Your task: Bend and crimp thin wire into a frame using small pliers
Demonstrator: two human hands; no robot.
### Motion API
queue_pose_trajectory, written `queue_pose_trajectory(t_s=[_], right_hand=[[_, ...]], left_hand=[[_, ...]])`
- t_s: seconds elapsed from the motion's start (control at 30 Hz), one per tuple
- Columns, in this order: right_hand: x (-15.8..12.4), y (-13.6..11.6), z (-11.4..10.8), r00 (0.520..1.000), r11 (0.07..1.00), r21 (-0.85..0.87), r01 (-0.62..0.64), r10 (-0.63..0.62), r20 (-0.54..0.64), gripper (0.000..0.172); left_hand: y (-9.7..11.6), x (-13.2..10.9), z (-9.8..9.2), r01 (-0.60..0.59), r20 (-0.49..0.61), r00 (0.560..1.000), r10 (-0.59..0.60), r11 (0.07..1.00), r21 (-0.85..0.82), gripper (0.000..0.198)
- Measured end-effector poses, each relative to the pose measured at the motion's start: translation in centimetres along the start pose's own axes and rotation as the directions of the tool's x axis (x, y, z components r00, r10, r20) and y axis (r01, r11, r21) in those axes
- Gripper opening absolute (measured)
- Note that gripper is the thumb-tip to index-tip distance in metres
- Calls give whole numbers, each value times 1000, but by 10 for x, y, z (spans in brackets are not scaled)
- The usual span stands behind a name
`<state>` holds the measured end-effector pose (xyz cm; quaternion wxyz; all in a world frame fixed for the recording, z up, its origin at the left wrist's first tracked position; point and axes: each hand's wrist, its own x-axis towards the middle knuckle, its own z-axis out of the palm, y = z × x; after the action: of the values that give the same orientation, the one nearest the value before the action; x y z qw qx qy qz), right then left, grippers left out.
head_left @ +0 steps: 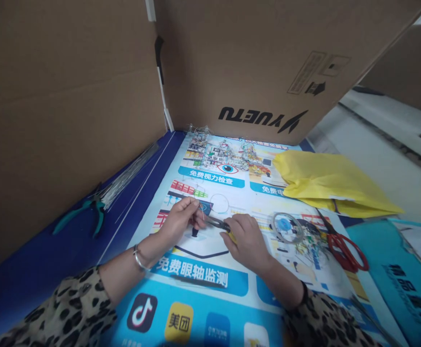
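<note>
At the middle of the desk, over a printed poster (pixel 203 294), the left hand (pixel 179 219) has its grip pinched together on a short thin wire (pixel 202 212). The right hand (pixel 248 241) has its grip clamped round the yellow handles of small pliers (pixel 217 223), whose nose meets the wire just beside the left fingertips. The wire looks very light, springy and easily kinked, so it is probably best held close to the point being worked, with the pliers taking the bare end. In view are two pliers: the one in hand and one teal-handled pair (pixel 83 212) lying by a single bundle of straight wires (pixel 130 173) along the cardboard wall (pixel 69 96). There is one clear coil (pixel 286 226), one pair of red scissors (pixel 344 248) and one yellow bag (pixel 326 180). The small wire pieces (pixel 224 154) heaped at the far edge are too tangled to count.
</note>
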<state>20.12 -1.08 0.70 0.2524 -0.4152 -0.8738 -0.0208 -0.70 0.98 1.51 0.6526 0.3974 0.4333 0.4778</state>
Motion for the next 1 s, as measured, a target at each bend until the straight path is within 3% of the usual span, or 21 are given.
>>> queue_pose_trajectory(t_s=[0.23, 0.4, 1.0], right_hand=[[0, 0, 0, 1000, 973, -231, 21, -25, -14, 16], [2, 0, 0, 993, 943, -320, 90, -109, -44, 18], [1, 7, -3, 964, 900, -393, 190, -247, -99, 18]], left_hand=[[1, -1, 1, 10, 19, 1000, -10, 1000, 17, 25], [4, -1, 4, 47, 28, 998, -48, 998, 30, 27], [4, -1, 4, 100, 40, 994, -105, 989, 110, 26]])
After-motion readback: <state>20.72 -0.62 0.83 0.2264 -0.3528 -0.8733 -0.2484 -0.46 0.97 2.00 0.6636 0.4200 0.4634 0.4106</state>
